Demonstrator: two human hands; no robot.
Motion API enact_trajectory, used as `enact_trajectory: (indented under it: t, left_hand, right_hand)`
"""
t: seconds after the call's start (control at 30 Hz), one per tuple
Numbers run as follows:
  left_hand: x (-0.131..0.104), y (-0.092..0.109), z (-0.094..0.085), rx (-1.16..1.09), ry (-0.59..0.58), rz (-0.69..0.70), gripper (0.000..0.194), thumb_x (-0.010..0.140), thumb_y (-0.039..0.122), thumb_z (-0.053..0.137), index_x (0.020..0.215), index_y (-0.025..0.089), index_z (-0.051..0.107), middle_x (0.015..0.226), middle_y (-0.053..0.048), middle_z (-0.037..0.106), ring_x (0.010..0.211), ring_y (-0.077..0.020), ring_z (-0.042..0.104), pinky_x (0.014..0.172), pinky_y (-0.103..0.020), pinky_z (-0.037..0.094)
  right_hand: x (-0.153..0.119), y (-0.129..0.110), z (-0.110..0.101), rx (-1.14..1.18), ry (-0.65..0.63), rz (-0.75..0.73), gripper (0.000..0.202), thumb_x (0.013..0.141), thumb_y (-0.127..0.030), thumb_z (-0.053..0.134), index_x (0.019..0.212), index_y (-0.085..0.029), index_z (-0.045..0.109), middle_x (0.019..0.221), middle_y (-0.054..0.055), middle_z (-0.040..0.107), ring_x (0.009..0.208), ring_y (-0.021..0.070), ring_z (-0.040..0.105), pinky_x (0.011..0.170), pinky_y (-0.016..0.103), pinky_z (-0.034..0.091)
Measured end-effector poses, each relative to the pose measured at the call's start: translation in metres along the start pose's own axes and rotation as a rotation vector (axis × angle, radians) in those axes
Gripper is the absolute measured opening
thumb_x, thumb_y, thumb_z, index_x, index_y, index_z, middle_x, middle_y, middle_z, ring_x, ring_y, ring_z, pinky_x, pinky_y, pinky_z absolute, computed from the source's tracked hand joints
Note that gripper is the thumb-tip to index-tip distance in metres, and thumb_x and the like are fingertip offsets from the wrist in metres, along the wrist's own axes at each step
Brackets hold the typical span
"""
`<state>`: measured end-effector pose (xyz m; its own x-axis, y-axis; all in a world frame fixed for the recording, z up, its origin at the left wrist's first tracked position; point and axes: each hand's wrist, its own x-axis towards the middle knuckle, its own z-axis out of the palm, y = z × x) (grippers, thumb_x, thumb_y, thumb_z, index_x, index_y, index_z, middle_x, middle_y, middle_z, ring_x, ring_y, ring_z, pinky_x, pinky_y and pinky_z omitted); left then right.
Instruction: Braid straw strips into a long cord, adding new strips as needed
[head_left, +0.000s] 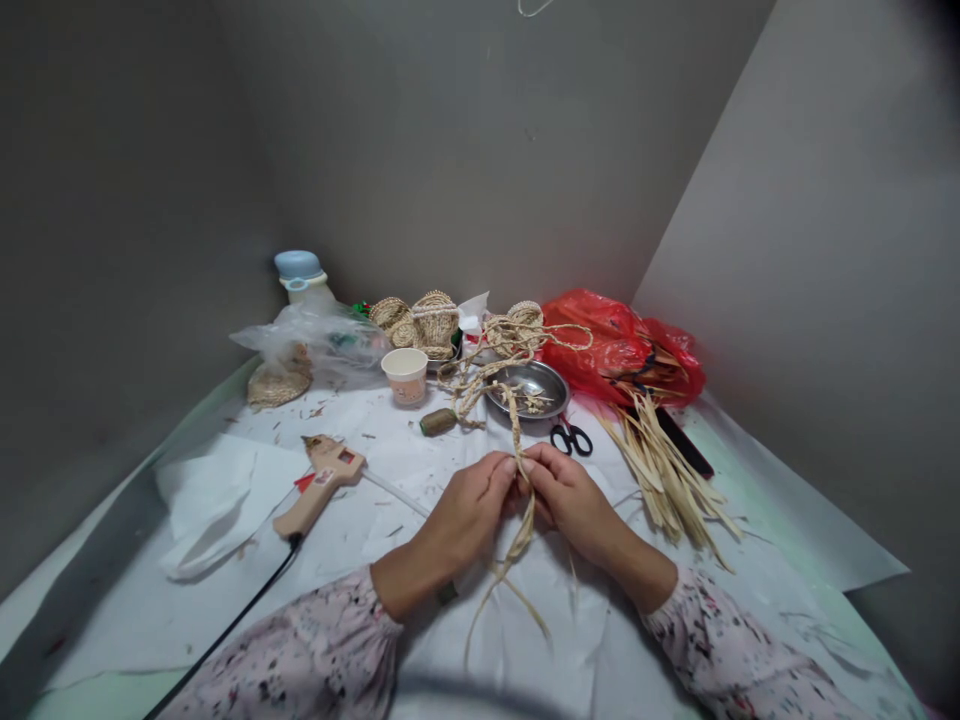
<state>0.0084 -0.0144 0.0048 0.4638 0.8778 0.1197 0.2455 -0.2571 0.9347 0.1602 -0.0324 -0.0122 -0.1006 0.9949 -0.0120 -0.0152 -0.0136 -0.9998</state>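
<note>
A braided straw cord [515, 425] runs from a loose coil [491, 350] at the back down to my fingers. My left hand [469, 500] pinches it from the left, thumb and fingers pressed together. From the right, my right hand [574, 500] grips the same cord, its fingertips close to the left ones. Below the fingers, loose straw strands [521, 535] hang down and spread apart over the white sheet. Some of the fingertips are hidden behind the cord.
A glue gun [322, 485] lies at the left, its black cable running forward. Behind are a paper cup [405, 375], a metal dish [531, 388] with scraps, and black scissors [571, 440]. Straw strips [667, 475] and a red bag [615, 345] lie at the right.
</note>
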Motion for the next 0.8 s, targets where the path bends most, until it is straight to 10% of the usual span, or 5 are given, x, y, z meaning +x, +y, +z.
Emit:
enact_trajectory:
  t: [0.3,0.8]
  left_hand:
    - [0.008,-0.003,-0.005,-0.478,-0.082,-0.367,0.051,0.082,0.067,0.042,0.071,0.018,0.05,0.051,0.008,0.033,0.041,-0.0061,0.018,0.039,-0.021,0.012]
    - [0.007,0.0,-0.014,-0.352,-0.165,-0.358,0.032,0.078,0.045,0.059,0.066,0.016,0.054,0.049,0.008,0.032,0.043,-0.0067,0.021,0.044,-0.025,0.013]
  right_hand:
    - [-0.002,-0.003,-0.001,-0.227,0.003,-0.121,0.017,0.089,-0.032,0.05,0.08,-0.018,0.055,0.068,-0.003,0.054,0.059,0.0108,0.047,0.056,0.022,0.038]
    - [0.001,-0.006,-0.006,-0.345,0.015,-0.202,0.02,0.087,-0.027,0.054,0.09,-0.017,0.071,0.082,0.003,0.069,0.08,0.0163,0.061,0.076,0.027,0.045]
